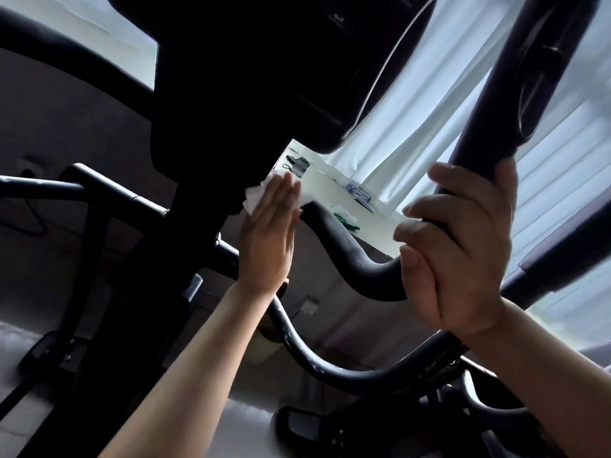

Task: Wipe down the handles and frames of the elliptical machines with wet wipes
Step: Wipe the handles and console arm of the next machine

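A black elliptical machine fills the view, its centre column (198, 206) running down from the dark console (251, 61). My left hand (269, 239) lies flat with straight fingers, pressing a white wet wipe (261, 193) against the column just below the console. My right hand (459, 246) grips the tall black moving handle (489, 104) on the right, fingers curled round the bar. A curved fixed handlebar (347, 249) runs between the two hands.
A white windowsill (330, 190) behind the machine carries a blue wipe pack (358, 193), a green-and-white item (345, 218) and a dark object (299, 163). Pale curtains (429, 77) hang at the right. Another curved bar (314, 352) passes below my arms.
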Available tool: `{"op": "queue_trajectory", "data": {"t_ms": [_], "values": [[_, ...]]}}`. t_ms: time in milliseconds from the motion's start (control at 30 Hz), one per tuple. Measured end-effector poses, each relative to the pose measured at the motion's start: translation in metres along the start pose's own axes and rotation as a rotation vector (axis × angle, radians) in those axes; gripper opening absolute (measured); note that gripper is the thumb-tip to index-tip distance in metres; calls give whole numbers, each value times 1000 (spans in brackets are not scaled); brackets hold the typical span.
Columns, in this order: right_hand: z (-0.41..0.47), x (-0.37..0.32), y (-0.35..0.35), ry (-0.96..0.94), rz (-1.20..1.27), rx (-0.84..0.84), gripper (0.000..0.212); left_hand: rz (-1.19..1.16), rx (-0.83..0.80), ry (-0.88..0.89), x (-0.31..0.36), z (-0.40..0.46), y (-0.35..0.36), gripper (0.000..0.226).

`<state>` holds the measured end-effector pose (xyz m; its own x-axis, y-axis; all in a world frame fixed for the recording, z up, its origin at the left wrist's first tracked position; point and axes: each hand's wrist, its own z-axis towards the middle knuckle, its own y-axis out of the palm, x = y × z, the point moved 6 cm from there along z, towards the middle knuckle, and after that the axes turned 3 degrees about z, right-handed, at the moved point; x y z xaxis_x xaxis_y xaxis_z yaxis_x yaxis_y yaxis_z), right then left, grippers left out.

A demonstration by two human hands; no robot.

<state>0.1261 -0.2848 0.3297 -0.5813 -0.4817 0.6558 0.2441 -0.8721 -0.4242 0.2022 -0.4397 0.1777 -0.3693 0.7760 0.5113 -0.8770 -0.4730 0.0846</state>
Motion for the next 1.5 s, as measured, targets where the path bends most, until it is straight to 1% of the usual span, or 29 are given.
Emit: {"op": "queue_trajectory", "data": {"t_ms": [67, 133, 200, 267, 300, 333, 400, 467, 500, 533, 600, 633, 700, 733, 767, 833, 900, 933, 1000, 1067, 1100, 1167, 1267, 1367, 1433, 1467, 1500], "values": [[-2, 0, 0, -5, -5, 2, 20, -23, 9, -41, -9, -6, 12, 40], [-2, 0, 1, -10, -16, 12, 24, -132, 52, -125, -1, -14, 20, 41], [-2, 3, 1, 1, -18, 6, 31, -340, 60, -275, 17, -21, 25, 38], [-4, 4, 2, 18, -16, 10, 41, -645, 80, -494, 32, -33, 28, 32], [-2, 3, 2, 20, -15, 23, 43, -784, 98, -589, 39, -38, 28, 29], [-2, 3, 2, 16, -14, 35, 40, -878, 109, -666, 45, -42, 27, 28], [-2, 2, 1, 8, -6, 48, 32, -961, 135, -758, 55, -50, 18, 32], [-1, 2, 0, 13, -3, 53, 35, -978, 143, -797, 69, -56, 7, 43], [-1, 2, 1, 20, -13, 51, 38, -963, 137, -774, 79, -59, 0, 45], [-1, 1, 1, 26, -21, 40, 39, -954, 127, -727, 91, -60, -8, 44], [0, -1, 1, 34, -26, -6, 38, -973, 95, -667, 110, -60, -22, 33], [2, -1, 0, 30, -22, -46, 38, -993, 72, -658, 115, -58, -28, 30], [5, 1, -6, -17, 17, -183, 39, -1016, 10, -618, 113, -48, -36, 31], [8, 4, -10, -48, 42, -259, 39, -972, -20, -585, 105, -41, -38, 32], [12, 9, -15, -79, 42, -325, 40, -878, -47, -543, 92, -32, -37, 33], [19, 25, -23, -122, -61, -435, 51, -634, -148, -447, 66, -15, -25, 34], [21, 37, -23, -146, -137, -505, 61, -514, -233, -391, 50, -10, -9, 35], [21, 38, -22, -160, -127, -502, 61, -497, -225, -405, 47, -12, -6, 35], [20, 37, -20, -170, -81, -463, 55, -531, -150, -444, 54, -19, -9, 37], [20, 35, -18, -150, -48, -449, 51, -582, -76, -430, 77, -26, -19, 38], [20, 35, -19, -139, -39, -455, 51, -570, -42, -433, 91, -30, -24, 39], [21, 35, -20, -127, -37, -470, 51, -501, 26, -530, 113, -36, -34, 43], [20, 34, -21, -123, -42, -500, 52, -487, 74, -725, 132, -42, -40, 38], [23, 34, -22, -84, 24, -530, 50, -607, 126, -825, 150, -43, -47, 35], [28, 35, -32, 19, 164, -532, 49, -773, 163, -883, 166, -39, -54, 33], [32, 37, -41, 85, 239, -503, 49, -836, 189, -906, 171, -33, -60, 33], [36, 40, -53, 144, 294, -446, 49, -848, 233, -900, 173, -24, -65, 35]]}}
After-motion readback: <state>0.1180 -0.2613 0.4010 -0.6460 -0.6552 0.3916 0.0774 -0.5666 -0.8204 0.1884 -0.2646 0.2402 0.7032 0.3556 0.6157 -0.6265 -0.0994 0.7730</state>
